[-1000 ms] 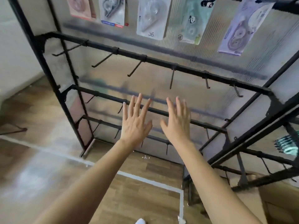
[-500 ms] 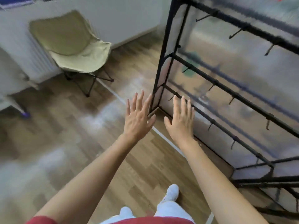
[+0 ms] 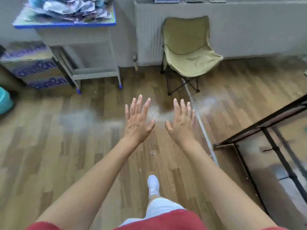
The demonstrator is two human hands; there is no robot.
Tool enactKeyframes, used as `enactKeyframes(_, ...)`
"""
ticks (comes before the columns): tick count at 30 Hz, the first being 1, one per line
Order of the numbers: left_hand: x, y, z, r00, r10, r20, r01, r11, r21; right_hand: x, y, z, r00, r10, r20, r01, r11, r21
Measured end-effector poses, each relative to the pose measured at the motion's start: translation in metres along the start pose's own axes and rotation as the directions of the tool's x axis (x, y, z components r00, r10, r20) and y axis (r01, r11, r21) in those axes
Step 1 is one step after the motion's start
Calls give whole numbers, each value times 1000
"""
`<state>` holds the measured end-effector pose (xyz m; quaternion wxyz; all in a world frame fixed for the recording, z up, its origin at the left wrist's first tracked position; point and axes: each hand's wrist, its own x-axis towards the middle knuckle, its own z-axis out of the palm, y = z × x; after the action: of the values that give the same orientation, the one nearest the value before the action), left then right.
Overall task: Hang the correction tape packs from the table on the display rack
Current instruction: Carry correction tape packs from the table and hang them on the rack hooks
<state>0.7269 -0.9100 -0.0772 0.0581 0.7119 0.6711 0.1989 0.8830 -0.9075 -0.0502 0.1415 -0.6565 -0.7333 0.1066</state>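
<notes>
Head view: my left hand and right hand are both empty, fingers straight and spread, held side by side above the floor. The correction tape packs lie heaped on the table, well ahead and left of the left hand. The display rack stands right of the right hand. Step in hand, by my judgement: fetching a pack. Next move: approach the table and pinch one pack.

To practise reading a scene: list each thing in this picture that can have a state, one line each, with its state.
Left hand: open, holding nothing
Right hand: open, holding nothing
Packs: heaped on the table
Chair: unfolded, nobody in it
Rack: visible part bare of packs
</notes>
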Motion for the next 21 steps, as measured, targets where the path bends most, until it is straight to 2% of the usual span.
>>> enactKeyframes(9,87,-116,-44,945,-302,-126,311,948,67,147,-96,35,955,-260,145,264,965,-8)
enactKeyframes(16,158,-210,-74,904,-385,-184,400,915,51,251,-191,68,916,-352,194,364,931,-33)
enactKeyframes(21,227,-296,-99,908,-365,-205,383,922,54,333,-270,99,930,-329,166,339,940,-37)
